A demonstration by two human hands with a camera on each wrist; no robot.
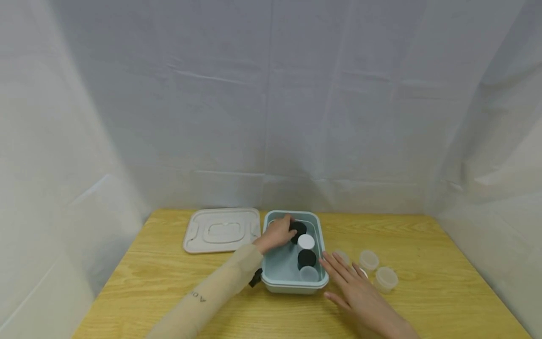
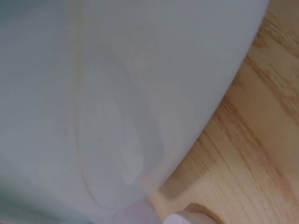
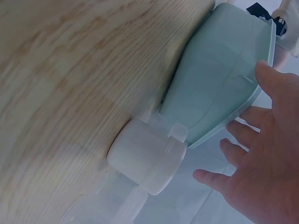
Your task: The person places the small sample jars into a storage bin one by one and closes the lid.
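Your left hand [image 1: 277, 233] reaches into the pale blue-green bin [image 1: 322, 245], fingers curled on the black-lidded jar [image 1: 298, 230] at the bin's far end. Your right hand [image 1: 353, 287] lies flat, fingers spread and holding nothing, on the table [image 1: 161, 278] just right of the bin's near corner.

Inside the bin, toward you from the left hand, in a row along the right wall: a white-lidded jar [image 1: 306, 242], a second black-lidded jar [image 1: 306, 258], then a clear jar [image 1: 309, 273] at the near wall.

Right-wrist view: a white screw-cap jar [image 3: 145, 156] stands just off the fingertips [image 3: 205, 176], touching or nearly touching the bin's outer wall; which it is, can't tell. Left-wrist view: bin wall and table only, hand not shown.

Beyond the right hand's fingertips, approx. three translucent lidded cups [image 1: 368, 259] sit on the table, apart from the bin. Left of the left forearm: the bin's lid [image 1: 222, 230], flat on the table.

Handling (judgement): the held jar looks small, rigid plastic, prob. light; smooth sides may slip. Grip round the lid's rim w/ thumb opposite fingers. Neighbours stand close, so lift straight up.
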